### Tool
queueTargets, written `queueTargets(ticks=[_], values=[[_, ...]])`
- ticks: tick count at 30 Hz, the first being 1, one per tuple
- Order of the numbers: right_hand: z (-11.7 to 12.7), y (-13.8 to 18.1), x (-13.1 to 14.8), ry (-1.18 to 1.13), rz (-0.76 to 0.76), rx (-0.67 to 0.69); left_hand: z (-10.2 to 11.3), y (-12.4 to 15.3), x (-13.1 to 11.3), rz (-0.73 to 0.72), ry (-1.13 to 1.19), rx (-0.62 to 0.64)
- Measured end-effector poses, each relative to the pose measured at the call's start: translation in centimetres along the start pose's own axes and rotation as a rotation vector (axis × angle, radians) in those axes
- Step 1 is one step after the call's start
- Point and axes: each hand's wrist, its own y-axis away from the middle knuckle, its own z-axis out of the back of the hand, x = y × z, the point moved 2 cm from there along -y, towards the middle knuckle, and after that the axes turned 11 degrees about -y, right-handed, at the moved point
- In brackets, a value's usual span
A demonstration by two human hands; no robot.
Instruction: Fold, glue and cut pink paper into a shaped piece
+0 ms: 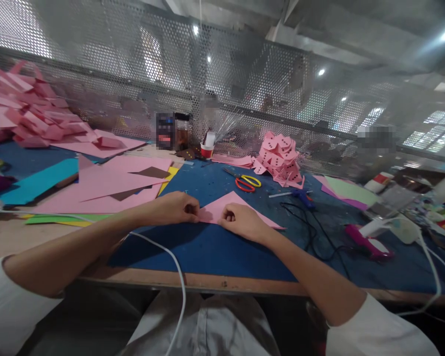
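Lap (pixel 213 326), table edge (pixel 244 285), blue strip (pixel 215 252), hands (pixel 183 208) (pixel 243 221) touching pink paper (pixel 214 210).

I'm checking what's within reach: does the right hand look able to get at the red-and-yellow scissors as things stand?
Probably yes: the scissors lie just beyond the pink sheet at the right hand, with nothing visible covering them.

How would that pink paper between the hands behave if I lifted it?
The pink paper is probably very light, being a thin sheet. It might bend easily, though its straight edges suggest some stiffness. Its pointed corners could crumple if pushed.
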Motion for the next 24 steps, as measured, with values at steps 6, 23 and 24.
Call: queueTargets(ticks=[6, 23, 24], values=[[0.03, 0.02, -0.01, -0.021, -0.007, 0.005, 0.17, 0.01, 0.26, 0.038, -0.024, 0.017], [-0.1, 0.1, -0.16, -0.015, 0.015, 0.002, 0.19, -0.04, 0.63, 0.097, -0.065, 0.034], [-0.09, 0.08, -0.15, -0.013, 0.016, 0.002, 0.16, -0.07, 0.74, 0.102, -0.067, 0.033]])
